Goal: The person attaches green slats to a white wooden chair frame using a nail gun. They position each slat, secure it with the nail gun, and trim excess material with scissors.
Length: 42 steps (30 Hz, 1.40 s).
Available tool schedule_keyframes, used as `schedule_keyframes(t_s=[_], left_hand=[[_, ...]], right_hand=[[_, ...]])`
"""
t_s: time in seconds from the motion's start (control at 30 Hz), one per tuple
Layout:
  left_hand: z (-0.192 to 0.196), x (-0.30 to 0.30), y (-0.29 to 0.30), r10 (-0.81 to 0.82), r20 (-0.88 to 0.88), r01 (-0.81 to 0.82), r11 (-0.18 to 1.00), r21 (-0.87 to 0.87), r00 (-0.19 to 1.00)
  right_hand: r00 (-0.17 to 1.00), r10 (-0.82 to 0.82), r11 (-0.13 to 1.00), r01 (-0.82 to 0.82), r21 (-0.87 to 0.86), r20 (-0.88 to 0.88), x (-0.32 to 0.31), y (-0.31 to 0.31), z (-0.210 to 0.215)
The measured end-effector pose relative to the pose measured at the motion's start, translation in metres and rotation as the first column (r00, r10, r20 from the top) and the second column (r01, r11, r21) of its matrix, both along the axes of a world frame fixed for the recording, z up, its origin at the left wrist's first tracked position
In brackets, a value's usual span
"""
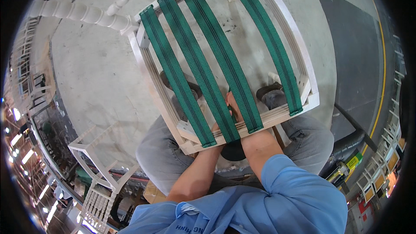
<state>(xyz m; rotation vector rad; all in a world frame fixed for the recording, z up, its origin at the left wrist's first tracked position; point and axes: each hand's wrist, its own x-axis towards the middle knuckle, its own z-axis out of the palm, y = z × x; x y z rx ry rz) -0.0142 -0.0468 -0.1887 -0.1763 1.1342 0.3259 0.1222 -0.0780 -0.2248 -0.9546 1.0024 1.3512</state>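
Observation:
A pale wooden chair seat frame (309, 99) is tilted over my lap, with several green webbing straps (216, 45) running across it. One green strap (219, 104), second from the left, runs over the near rail between my wrists. Both my forearms reach beneath that rail. My right hand (235, 104) shows in part through the gap beside this strap, its fingers bent; what they hold is hidden. Only a sliver of my left hand (215, 127) shows under the strap, and its fingers are covered. The other straps' near ends lie on the near rail.
Turned white chair legs (71, 15) extend from the frame at upper left. Another bare chair frame (97, 164) stands at lower left. A dark floor mat (353, 52) and a yellow line (383, 60) lie to the right. A green-and-yellow package (353, 161) is by my right side.

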Motion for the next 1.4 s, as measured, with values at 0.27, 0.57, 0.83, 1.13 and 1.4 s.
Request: schedule_keyframes(t_s=[0.27, 0.57, 0.83, 1.13, 1.4], left_hand=[[0.031, 0.008, 0.008, 0.349, 0.425, -0.260, 0.932, -0.254, 0.835], [0.010, 0.041, 0.010, 0.256, 0.303, -0.208, 0.961, -0.182, 0.918], [0.009, 0.070, 0.022, -0.048, 0.523, -0.007, 0.995, 0.102, 0.851], [0.023, 0.088, 0.018, 0.059, 0.474, -0.096, 0.994, 0.054, 0.879], [0.030, 0.087, 0.013, 0.111, 0.313, -0.137, 0.989, 0.061, 0.943]], right_hand=[[0.998, 0.067, 0.998, -0.067, 0.013, 0.012, -0.001, -0.003, -0.013], [0.938, 0.341, 0.936, -0.345, 0.061, 0.067, 0.012, -0.021, 0.017], [0.104, 0.631, 0.634, -0.640, -0.434, 0.769, 0.043, -0.118, 0.211], [0.449, 0.885, -0.138, -0.001, -0.990, -0.124, 0.120, -0.455, 0.360], [0.494, 0.848, 0.181, 0.072, -0.981, 0.193, 0.121, -0.488, 0.299]])
